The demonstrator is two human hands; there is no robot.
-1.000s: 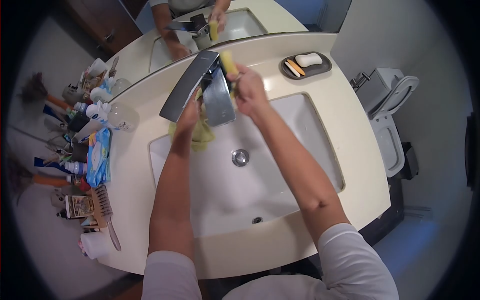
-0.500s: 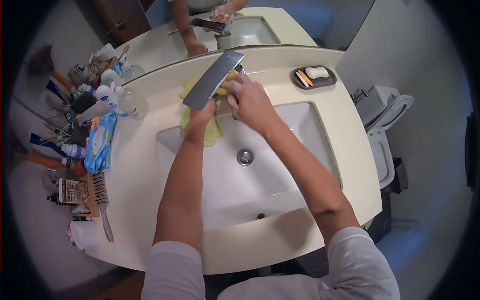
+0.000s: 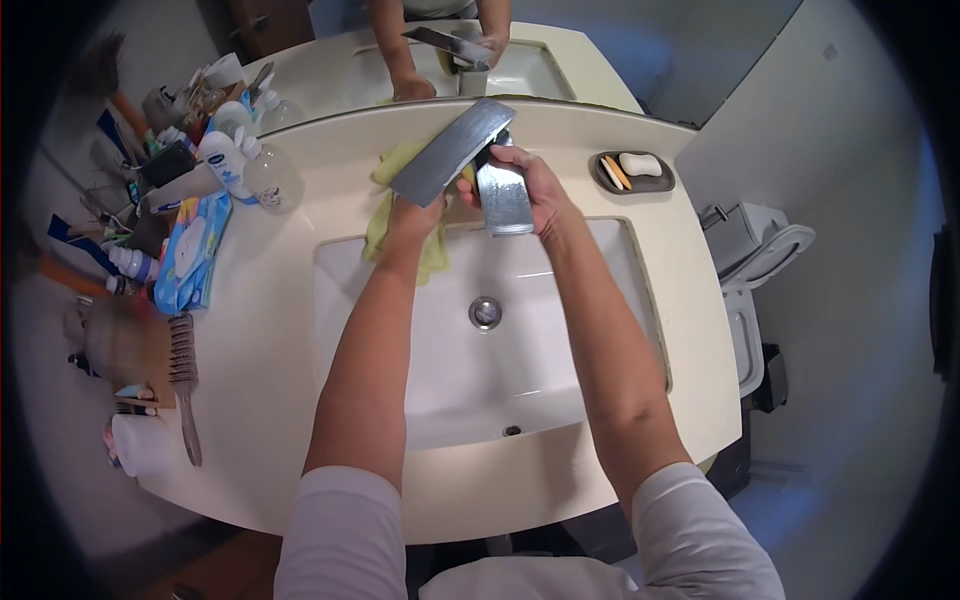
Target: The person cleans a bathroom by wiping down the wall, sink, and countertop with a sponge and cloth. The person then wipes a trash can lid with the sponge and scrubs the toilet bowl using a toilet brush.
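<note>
A faucet stands at the back of the sink. Its long flat grey plate (image 3: 453, 152), apparently the handle, slants to the left, and a shiny flat chrome spout (image 3: 506, 200) points toward me. My right hand (image 3: 538, 185) is closed around the spout, thumb on top and fingertips showing at its left side. Beneath the grey plate is my left hand (image 3: 418, 215), beside a yellow-green cloth (image 3: 432, 255) that hangs over the sink's back edge. The plate hides most of the left fingers. A bit of yellow shows behind the spout.
The white sink (image 3: 440, 385) is set in a cream counter (image 3: 250, 390). A soap dish (image 3: 655, 184) sits at back right. Along the left are bottles (image 3: 270, 180), a wipes pack (image 3: 192, 250) and a hairbrush (image 3: 184, 370). A mirror (image 3: 690, 60) rises behind; a toilet (image 3: 745, 300) stands right.
My right hand has shifted from the suds by the grey plate to the right side of the spout, now exposing the spout. Its suds no longer show. My left hand stays under the plate.
</note>
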